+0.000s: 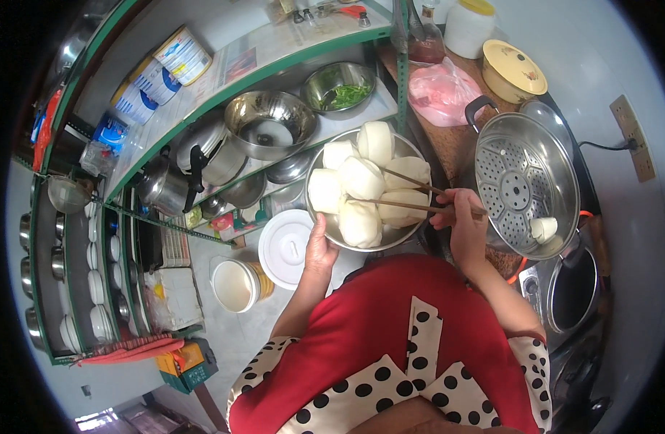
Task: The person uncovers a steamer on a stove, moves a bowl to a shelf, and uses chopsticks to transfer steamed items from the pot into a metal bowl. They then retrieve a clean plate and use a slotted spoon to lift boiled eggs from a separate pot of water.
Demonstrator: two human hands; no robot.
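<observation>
My left hand [319,247] grips the near left rim of a stainless steel bowl [389,245] piled with several white steamed buns [362,179]. In my right hand [463,219] is a pair of wooden chopsticks [414,206], spread apart, their tips resting on or against the buns. To the right, a steel steamer pot [563,163] holds a perforated steamer tray [509,211]. A small piece of bun [543,229] lies at its near right edge, and a tiny crumb sits farther up the tray.
Beyond the bowl, a green-framed shelf [311,46] carries a steel basin [270,125] and a bowl of chopped greens [346,95]. A pink plastic bag [444,92] and a lidded enamel pot [514,70] stand on the counter. A white bucket [236,285] is on the floor, lower left.
</observation>
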